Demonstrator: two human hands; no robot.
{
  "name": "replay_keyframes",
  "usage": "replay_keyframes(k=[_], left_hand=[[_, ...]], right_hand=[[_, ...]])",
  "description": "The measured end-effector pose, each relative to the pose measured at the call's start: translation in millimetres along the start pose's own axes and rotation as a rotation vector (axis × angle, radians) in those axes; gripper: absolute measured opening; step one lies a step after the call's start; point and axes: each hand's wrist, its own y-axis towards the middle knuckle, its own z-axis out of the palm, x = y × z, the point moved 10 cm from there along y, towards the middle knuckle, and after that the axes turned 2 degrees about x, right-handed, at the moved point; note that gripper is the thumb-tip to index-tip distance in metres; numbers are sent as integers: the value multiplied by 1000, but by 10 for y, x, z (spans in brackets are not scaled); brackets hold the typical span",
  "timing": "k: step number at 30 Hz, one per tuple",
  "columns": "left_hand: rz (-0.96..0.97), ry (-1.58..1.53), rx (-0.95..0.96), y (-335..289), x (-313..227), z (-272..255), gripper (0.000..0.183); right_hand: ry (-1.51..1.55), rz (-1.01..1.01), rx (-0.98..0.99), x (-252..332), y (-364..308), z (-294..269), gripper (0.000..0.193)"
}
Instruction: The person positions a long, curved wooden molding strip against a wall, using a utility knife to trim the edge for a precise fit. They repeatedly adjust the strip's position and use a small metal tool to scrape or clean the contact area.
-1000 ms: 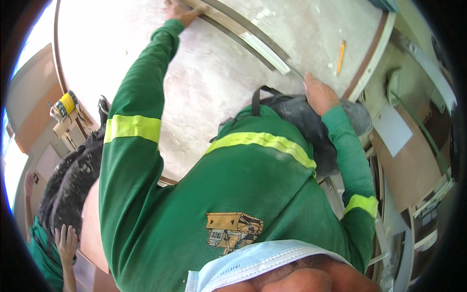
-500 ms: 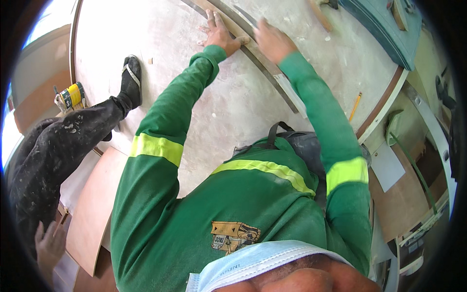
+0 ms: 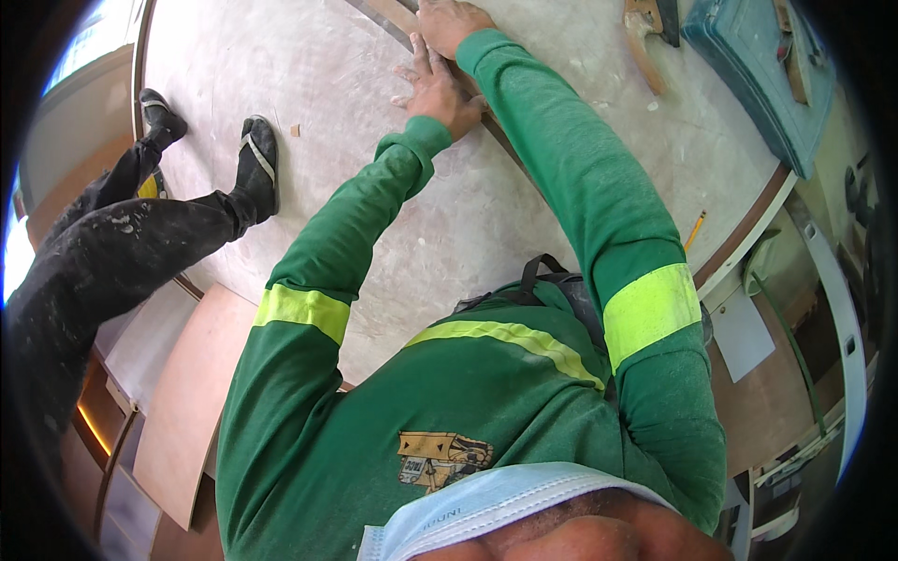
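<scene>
My left hand (image 3: 438,89) lies flat, fingers spread, on the pale round board (image 3: 309,84), its fingertips against a long thin wooden strip (image 3: 388,17). My right hand (image 3: 452,21) presses down on the same strip just beyond the left hand, near the top edge of the view. Both arms wear green sleeves with yellow reflective bands and reach forward over the board. Whether the right fingers curl around the strip is hidden by the hand itself.
Another person's dark trouser legs and black sandals (image 3: 254,164) stand on the board at the left. A blue-green toolbox (image 3: 762,79) and a wooden-handled tool (image 3: 645,42) lie at the upper right. A yellow pencil (image 3: 694,229) rests near the board's right rim. Brown panels (image 3: 192,402) lie below left.
The view has swung down and left. Both my hands have come together on the strip, the right one moving up from the dark bag. The other person's feet now stand further onto the board.
</scene>
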Motion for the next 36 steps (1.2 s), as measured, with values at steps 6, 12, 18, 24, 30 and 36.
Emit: replay_keyframes(k=[6,12,18,24,30,36], left_hand=[[154,-87,-93,81,44,145,130],[173,-36,-91,179,64,212,128],[217,88,-121,201,206,325,127],[333,66,-189,112,75,209,126],[533,126,-311,11,-258,-20,120],[294,37,-200,64,-93,106,114]], right_hand=[[-46,-21,-175,-97,165,81,46],[46,31,-211,-269,458,188,52],[-74,14,-43,41,175,61,57],[-125,41,-141,22,101,82,49],[-51,36,-145,-244,-206,262,40],[-1,42,-161,-452,-664,358,36]])
